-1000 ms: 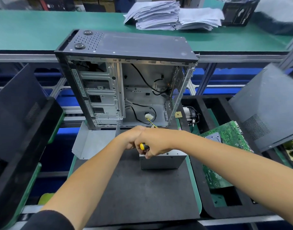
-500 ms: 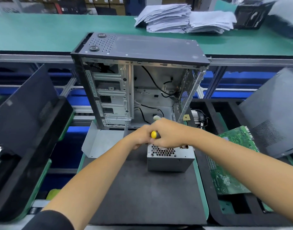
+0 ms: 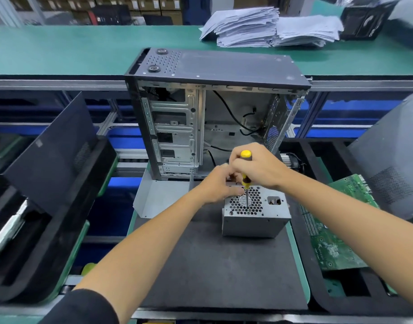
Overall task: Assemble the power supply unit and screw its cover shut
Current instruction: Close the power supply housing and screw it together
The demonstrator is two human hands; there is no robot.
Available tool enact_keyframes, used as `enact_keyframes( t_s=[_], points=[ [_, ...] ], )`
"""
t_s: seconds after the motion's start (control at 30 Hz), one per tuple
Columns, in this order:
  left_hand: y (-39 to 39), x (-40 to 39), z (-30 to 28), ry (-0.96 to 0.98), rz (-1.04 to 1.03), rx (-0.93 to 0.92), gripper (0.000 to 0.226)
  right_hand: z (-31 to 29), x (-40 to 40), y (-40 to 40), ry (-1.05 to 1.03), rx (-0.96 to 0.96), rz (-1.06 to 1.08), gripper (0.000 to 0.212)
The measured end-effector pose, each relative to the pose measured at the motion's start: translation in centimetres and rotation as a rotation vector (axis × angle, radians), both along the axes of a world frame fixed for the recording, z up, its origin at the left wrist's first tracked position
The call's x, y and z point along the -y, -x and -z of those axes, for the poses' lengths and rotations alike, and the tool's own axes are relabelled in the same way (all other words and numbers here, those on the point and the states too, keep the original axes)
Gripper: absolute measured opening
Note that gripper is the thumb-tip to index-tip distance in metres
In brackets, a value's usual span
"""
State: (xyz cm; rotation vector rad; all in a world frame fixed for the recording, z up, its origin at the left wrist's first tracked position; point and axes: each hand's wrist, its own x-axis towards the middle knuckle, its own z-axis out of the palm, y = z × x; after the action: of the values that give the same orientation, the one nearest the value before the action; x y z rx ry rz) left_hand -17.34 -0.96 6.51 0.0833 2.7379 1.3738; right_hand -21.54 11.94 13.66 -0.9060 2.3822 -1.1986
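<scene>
A grey metal power supply unit [image 3: 257,222] stands on the black foam mat [image 3: 215,272], its honeycomb grille facing up. My right hand [image 3: 259,168] grips a yellow-handled screwdriver [image 3: 245,157] held upright, its thin shaft reaching down onto the grille. My left hand [image 3: 218,185] rests on the unit's far left top edge, fingers curled there; what they hold is hidden. A bent grey metal cover plate [image 3: 158,197] lies on the mat to the left of the unit.
An open computer case [image 3: 215,113] stands just behind the unit. A green circuit board [image 3: 331,230] lies in a black tray at right. Black case side panels lean at far left [image 3: 51,155] and far right [image 3: 392,160]. Paper stacks [image 3: 268,26] sit on the green bench behind.
My right hand has risen off the unit, bringing the screwdriver upright so its handle and shaft show. The grille top is now uncovered. The view has shifted slightly.
</scene>
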Motion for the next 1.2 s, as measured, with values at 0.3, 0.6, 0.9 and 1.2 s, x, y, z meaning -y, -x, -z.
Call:
enact_keyframes(
  t_s=[0.3,0.6,0.9,1.2],
  points=[
    [-0.8,-0.3,2.0,0.227,0.018,-0.166,0.007,-0.7,-0.9,-0.2,0.024,0.003,0.084,0.028],
    [-5.3,1.3,2.3,-0.126,0.026,-0.002,0.027,0.4,-2.0,-1.8,0.000,-0.009,0.041,0.025],
    [-7.2,0.3,4.0,-0.187,-0.038,-0.041,0.012,-0.6,-1.7,-2.3,-0.008,-0.058,0.003,0.023],
    [-6.9,0.1,4.7,-0.260,-0.114,-0.059,0.013,-1.0,-1.9,-3.0,-0.032,-0.104,-0.065,0.017]
  ],
)
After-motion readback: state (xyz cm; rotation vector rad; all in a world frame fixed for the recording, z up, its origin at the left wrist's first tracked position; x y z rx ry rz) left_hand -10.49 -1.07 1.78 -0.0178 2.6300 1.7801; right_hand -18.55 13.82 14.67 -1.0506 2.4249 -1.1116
